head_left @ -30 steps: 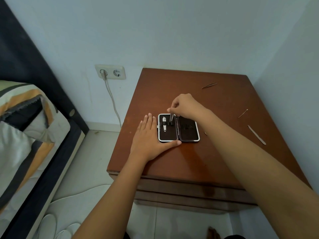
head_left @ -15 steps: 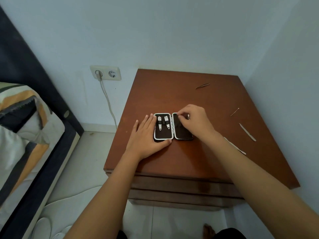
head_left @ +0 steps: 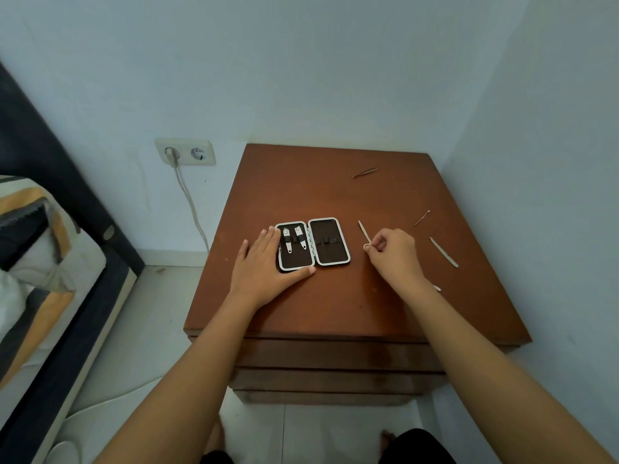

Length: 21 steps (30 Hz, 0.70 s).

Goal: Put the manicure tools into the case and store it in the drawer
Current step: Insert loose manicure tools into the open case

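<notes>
Lying open under the flat left hand (head_left: 268,266), the small black white-rimmed manicure case (head_left: 313,245) now holds two clippers in its left half. The right hand (head_left: 392,251) has left the case and pinched a thin looped metal tool (head_left: 364,233) just beside it. Next insertion likely; flat metal file (head_left: 443,252) and slim tweezers (head_left: 365,172) lie beyond that hand.

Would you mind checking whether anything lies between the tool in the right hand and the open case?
Nothing visible does. The right hand pinches the thin tool, and only bare tabletop separates it from the case, whose right half looks empty.
</notes>
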Motion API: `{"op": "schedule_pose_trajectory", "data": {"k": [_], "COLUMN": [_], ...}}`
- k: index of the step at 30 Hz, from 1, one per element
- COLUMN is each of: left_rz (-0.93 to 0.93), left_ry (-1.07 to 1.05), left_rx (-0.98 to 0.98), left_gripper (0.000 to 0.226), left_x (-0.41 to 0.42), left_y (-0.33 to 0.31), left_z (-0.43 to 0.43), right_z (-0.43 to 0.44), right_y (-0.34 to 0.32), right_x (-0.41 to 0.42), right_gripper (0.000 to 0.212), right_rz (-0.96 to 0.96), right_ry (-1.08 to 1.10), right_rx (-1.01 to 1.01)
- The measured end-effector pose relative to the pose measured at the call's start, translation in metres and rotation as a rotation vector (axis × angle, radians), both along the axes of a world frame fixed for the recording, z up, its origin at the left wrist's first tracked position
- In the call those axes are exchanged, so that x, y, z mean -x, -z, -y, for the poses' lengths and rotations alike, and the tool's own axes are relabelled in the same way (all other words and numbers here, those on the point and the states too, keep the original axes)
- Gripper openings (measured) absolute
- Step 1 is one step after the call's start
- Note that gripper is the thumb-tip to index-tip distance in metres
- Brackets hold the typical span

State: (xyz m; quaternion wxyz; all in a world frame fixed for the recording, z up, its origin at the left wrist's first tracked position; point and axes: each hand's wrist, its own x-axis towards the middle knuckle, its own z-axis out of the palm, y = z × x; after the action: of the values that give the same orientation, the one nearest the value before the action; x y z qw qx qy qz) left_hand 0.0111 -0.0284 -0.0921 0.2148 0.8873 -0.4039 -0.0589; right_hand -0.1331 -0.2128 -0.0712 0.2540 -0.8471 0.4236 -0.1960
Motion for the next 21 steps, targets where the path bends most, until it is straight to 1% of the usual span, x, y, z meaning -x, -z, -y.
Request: {"op": "schedule_pose_trajectory", "data": {"k": [6,10,12,15,19,21], "left_rz": [-0.024,-0.009,0.025,0.058,0.093,0.106], "left_ry": [-0.095,-0.063,-0.04,-0.014,-0.007,-0.006], "left_rx": [0.027,0.026,0.023,-0.002,-0.041,-0.059], "left_gripper": [0.105,0.096,0.092,0.092,0.091,0.09], "left_x": [0.019,0.023,0.022,0.02,0.022,0.023], "left_y": [0.001,0.002,0.005,0.008,0.01,0.011], "left_z": [0.004,-0.003,-0.009,-0.012,-0.011,-0.011], "right_z": [0.002,0.002,0.0,-0.009,-0.033,-0.051], "right_y": [-0.003,-0.006,-0.008,-0.011,-0.02,-0.027], "right_x": [0.005,0.001,-0.001,-0.002,-0.002,-0.001], "right_gripper": [0.012,0.012,0.017,0.023,0.033,0.024], "right_rz": [-0.017,-0.062,-0.124,-0.193,-0.086,-0.072], "right_ry": [0.062,0.052,0.017,-0.051,-0.151,-0.237], "right_rx": [-0.028,-0.027,-0.005,0.028,-0.007,-0.009]}}
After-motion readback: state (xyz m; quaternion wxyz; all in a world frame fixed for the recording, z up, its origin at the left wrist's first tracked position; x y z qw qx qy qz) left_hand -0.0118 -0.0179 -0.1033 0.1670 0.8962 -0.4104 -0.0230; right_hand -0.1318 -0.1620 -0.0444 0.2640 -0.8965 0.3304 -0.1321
